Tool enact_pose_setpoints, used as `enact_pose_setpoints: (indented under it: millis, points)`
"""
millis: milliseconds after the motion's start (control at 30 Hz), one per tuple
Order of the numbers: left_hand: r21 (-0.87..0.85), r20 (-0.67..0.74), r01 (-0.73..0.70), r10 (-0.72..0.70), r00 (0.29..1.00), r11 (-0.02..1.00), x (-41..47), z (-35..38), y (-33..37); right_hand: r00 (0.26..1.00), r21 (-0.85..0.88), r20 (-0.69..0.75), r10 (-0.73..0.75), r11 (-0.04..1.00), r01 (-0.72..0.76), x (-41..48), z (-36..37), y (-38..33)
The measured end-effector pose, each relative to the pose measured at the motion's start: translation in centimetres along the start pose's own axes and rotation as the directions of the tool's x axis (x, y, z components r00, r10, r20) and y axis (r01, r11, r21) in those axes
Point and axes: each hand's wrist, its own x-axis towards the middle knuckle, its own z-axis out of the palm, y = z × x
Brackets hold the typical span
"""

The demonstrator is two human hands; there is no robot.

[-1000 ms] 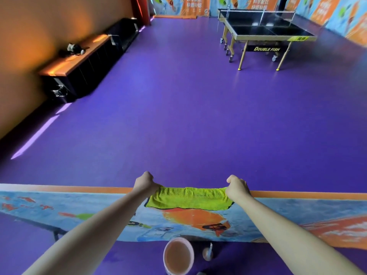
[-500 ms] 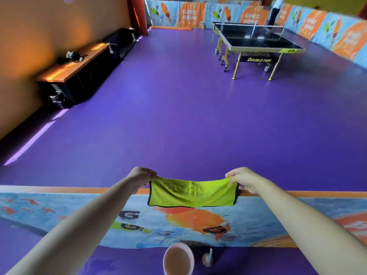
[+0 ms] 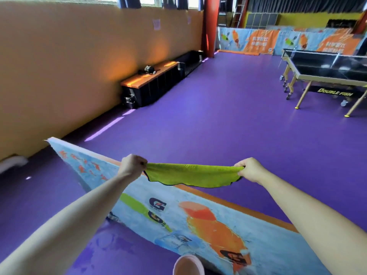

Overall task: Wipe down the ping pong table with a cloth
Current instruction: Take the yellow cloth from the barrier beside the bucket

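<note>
— Where was the lime-green terry cloth (image 3: 192, 174)?

— In the air, pulled out between two bare hands. The left hand (image 3: 132, 165) had its fingers curled tight round one end, and the right hand (image 3: 249, 168) gripped the other end in the same way. The hands were well apart, with both arms reaching forward. The cloth ran between them as a long strip, sagging a little in the middle, with a dark hem along its lower edge.

— Was it touching anything else?

— It hung over the orange top edge of a blue printed barrier panel (image 3: 137, 197) that bore an orange bottle picture. I could not tell whether the hem touched that edge.

— And the table?

— The black-topped ping pong table (image 3: 325, 66), on gold legs with castors, stood far off at the right, across the purple floor (image 3: 198, 120), well apart from the hands. "DOUBLE FISH" was lettered under its top.

— Anything nearer?

— A pink round bucket (image 3: 188, 263) showed at the bottom edge, on the near side of the barrier. At the left, an orange-topped black bench (image 3: 153, 76) stood against the orange wall (image 3: 79, 66), with a small dark thing on top, too blurred to name.
</note>
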Motion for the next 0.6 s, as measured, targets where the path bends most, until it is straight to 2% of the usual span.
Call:
enact_pose_setpoints:
  millis: [133,233,333,400,467,600]
  points:
    - [-0.038,-0.222,0.089,-0.095,0.970,0.995,-7.2,-3.5,-3.4,0.985,-0.051,0.096,-0.143,0.988,0.148,0.3,1.8,-4.0]
    - [-0.043,-0.292,0.226,-0.229,0.929,0.973,-13.7,-6.1,-6.5,0.951,0.002,0.194,-0.241,0.969,0.246,-1.1,3.5,-8.1]
    - [-0.081,-0.304,0.353,-0.361,0.882,0.932,-20.5,-8.7,-9.9,0.915,0.045,0.294,-0.277,0.960,0.276,-3.3,6.0,-12.1]
    - [-0.232,-0.305,0.428,-0.483,0.821,0.874,-26.2,-10.7,-12.2,0.877,0.095,0.385,-0.289,0.957,0.274,-5.7,8.4,-15.3]
    - [-0.436,-0.281,0.461,-0.604,0.746,0.773,-33.0,-12.5,-14.8,0.826,0.191,0.474,-0.304,0.952,0.240,-9.4,11.4,-18.7]
    - [-0.732,-0.206,0.391,-0.728,0.653,0.558,-47.2,-14.8,-19.9,0.677,0.346,0.645,-0.354,0.925,0.154,-19.4,17.8,-25.0]
